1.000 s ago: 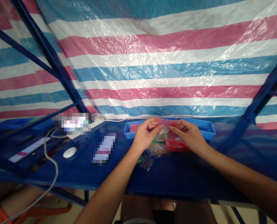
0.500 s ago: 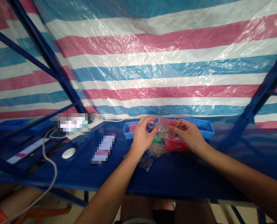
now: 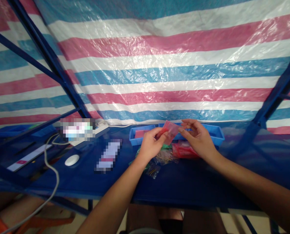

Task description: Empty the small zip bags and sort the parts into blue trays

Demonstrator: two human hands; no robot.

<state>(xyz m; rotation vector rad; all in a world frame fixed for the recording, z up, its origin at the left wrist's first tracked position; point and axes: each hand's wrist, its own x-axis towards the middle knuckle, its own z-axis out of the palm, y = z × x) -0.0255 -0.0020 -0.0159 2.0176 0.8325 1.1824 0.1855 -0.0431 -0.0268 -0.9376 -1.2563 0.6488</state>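
My left hand (image 3: 152, 143) is closed, its thumb and fingers pinching a small pink see-through plastic bag (image 3: 172, 131). My right hand (image 3: 197, 135) is at the bag's right edge, its thumb tip touching or very near the corner and its other fingers raised and apart. Red plastic bags (image 3: 185, 150) lie on the table below my right hand. Clear bags with thin brass-coloured pieces (image 3: 165, 156) are heaped below the held bag, and a small clear bag of dark and gold pieces (image 3: 154, 171) lies nearest me. Some green bags (image 3: 166, 146) show behind the heap.
Blue plastic bins (image 3: 136, 142) stand along the back of the blue table (image 3: 184, 188); one contains something pink. To the left are a blurred-out phone (image 3: 108, 155), a white oval object (image 3: 72, 160), a power strip (image 3: 99, 130) and a white cable (image 3: 47, 159). Striped sheeting hangs behind.
The bag has tilted and turned between my hands, and its grey contents no longer show. My left fingers have closed on it; my right fingers have loosened and lifted.
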